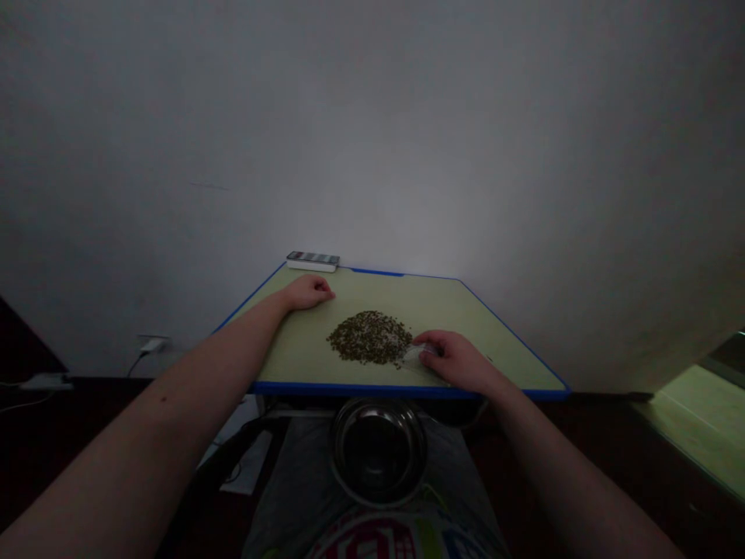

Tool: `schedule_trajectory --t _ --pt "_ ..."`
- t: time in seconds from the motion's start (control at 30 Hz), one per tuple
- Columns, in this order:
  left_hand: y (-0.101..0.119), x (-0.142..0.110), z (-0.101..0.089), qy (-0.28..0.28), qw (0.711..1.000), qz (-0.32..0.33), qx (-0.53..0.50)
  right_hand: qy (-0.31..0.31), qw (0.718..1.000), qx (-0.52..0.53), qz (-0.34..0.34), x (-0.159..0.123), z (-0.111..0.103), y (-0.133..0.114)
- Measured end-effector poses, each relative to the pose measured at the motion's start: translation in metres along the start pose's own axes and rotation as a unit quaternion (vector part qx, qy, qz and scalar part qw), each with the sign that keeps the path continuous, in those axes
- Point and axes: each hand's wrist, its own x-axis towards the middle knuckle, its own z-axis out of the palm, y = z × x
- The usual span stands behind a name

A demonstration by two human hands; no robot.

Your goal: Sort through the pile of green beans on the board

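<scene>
Desk [477, 330]: pale yellow-green top with blue edging, against a plain wall [372, 155].
Seed-like pile [369, 335]: small dark and lighter bits heaped mid-desk, between the hands.
Right hand [451, 357]: grip closed on a clear plastic piece [414, 352] at the pile's right edge.
Left hand [310, 292]: resting beyond the pile, fingers curled; cannot tell whether its grip is fully closed.
Metal bowl [377, 456]: on the person's lap, below the desk's near edge.
White case [312, 265]: far left corner.
</scene>
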Motion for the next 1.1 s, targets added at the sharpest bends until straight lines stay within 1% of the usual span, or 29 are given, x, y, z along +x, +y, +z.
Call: schedule_trajectory --t 0.37,0.5,0.67,0.9,1.0,1.1 --pt "0.002 -0.001 -0.001 -0.003 1.000 -0.013 -0.007 -0.018 1.000 0.006 -0.022 0.004 0.003 -0.008" --pt "0.004 -0.002 -0.002 -0.005 1.000 -0.008 -0.014 -0.032 0.998 0.012 -0.048 0.004 0.004 -0.014" --pt "0.005 -0.003 -0.002 -0.001 1.000 -0.008 -0.014 -0.071 0.995 0.036 -0.060 0.000 0.002 -0.023" --pt "0.004 -0.002 -0.001 -0.002 1.000 -0.002 -0.008 -0.080 0.994 0.047 -0.065 -0.009 0.004 -0.029" --pt "0.004 -0.002 -0.002 -0.003 1.000 0.000 -0.010 -0.086 0.991 0.084 -0.052 -0.012 0.002 -0.024" --pt "0.004 -0.003 -0.002 -0.003 1.000 -0.007 -0.012 -0.064 0.993 0.104 -0.008 -0.014 -0.005 -0.007"
